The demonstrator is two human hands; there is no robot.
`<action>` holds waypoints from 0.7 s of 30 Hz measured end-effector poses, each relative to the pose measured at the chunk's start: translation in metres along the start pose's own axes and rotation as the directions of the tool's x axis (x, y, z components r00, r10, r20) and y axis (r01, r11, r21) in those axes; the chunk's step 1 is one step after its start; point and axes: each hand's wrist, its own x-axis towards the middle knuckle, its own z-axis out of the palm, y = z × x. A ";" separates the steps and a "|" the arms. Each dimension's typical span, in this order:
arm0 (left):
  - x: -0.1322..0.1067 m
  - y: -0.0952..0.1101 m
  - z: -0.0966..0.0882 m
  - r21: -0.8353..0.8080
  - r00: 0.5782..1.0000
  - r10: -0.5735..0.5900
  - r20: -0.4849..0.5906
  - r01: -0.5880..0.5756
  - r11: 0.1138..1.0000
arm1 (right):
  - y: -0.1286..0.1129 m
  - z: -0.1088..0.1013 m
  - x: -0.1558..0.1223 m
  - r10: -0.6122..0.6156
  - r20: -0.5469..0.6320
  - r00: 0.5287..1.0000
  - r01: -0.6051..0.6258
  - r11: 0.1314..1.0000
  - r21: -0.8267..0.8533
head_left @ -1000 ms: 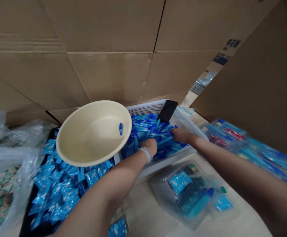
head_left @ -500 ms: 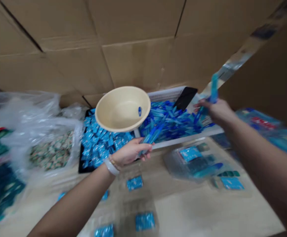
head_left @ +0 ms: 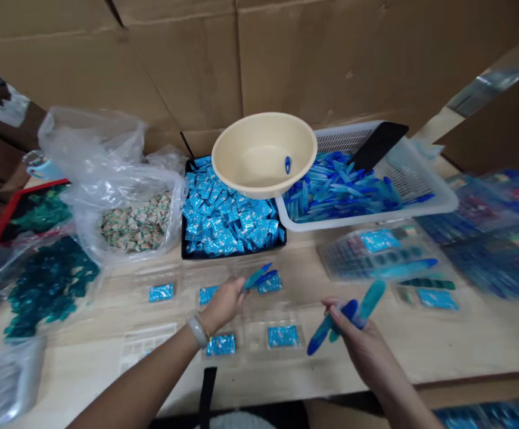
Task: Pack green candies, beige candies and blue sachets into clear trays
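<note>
Two hands hover over the pale worktop (head_left: pixel 420 339). Left hand (head_left: pixel 223 305), fingers closed, grips slim blue plastic sticks (head_left: pixel 259 277) pointing to two o'clock; right hand (head_left: pixel 366 348) pinches blue and teal plastic sticks (head_left: pixel 344 317) lying seven-to-one o'clock. Clear plastic trays (head_left: pixel 252 332) lie between, nearer the left.

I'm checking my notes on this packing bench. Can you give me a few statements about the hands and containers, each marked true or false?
1. The left hand holds a few blue plastic sticks. True.
2. The right hand is empty. False: it grips blue and teal plastic sticks.
3. The round cream plastic bowl contains one small blue piece. True.
4. The white slotted plastic basket is filled with green sachets. False: it holds a heap of blue sticks.
5. The black rectangular tray is full of blue foil sachets. True.
</note>
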 end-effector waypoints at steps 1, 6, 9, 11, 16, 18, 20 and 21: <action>0.003 -0.002 -0.003 0.082 0.999 0.027 -0.022 -0.025 0.996 | 0.014 0.002 -0.004 -0.003 -0.043 0.999 0.003 1.000 0.001; 0.025 -0.014 -0.006 0.401 0.968 0.210 -0.140 -0.139 0.906 | 0.051 0.008 -0.013 -0.025 -0.134 0.991 0.038 0.995 0.093; 0.042 -0.018 0.003 0.501 0.956 0.223 -0.192 -0.100 0.860 | 0.058 0.008 -0.010 -0.042 -0.140 0.989 0.062 0.988 0.143; 0.049 -0.019 0.009 0.518 0.954 0.206 -0.218 -0.066 0.853 | 0.062 0.009 -0.004 -0.058 -0.153 0.987 0.081 0.985 0.150; 0.025 -0.030 0.000 0.422 0.921 0.181 -0.345 -0.020 0.907 | 0.071 0.026 0.011 -0.112 -0.144 0.983 0.132 0.981 0.140; -0.003 -0.048 -0.012 0.363 0.902 0.146 -0.406 0.012 0.932 | 0.076 0.036 0.017 -0.130 -0.106 0.986 0.142 0.982 0.121; -0.033 -0.070 -0.022 0.332 0.900 0.109 -0.422 0.041 0.942 | 0.082 0.044 0.022 -0.145 -0.078 0.986 0.146 0.989 0.004; -0.047 -0.081 -0.026 0.332 0.907 0.097 -0.409 0.049 0.942 | 0.084 0.045 0.025 -0.176 -0.066 0.982 0.168 0.980 -0.104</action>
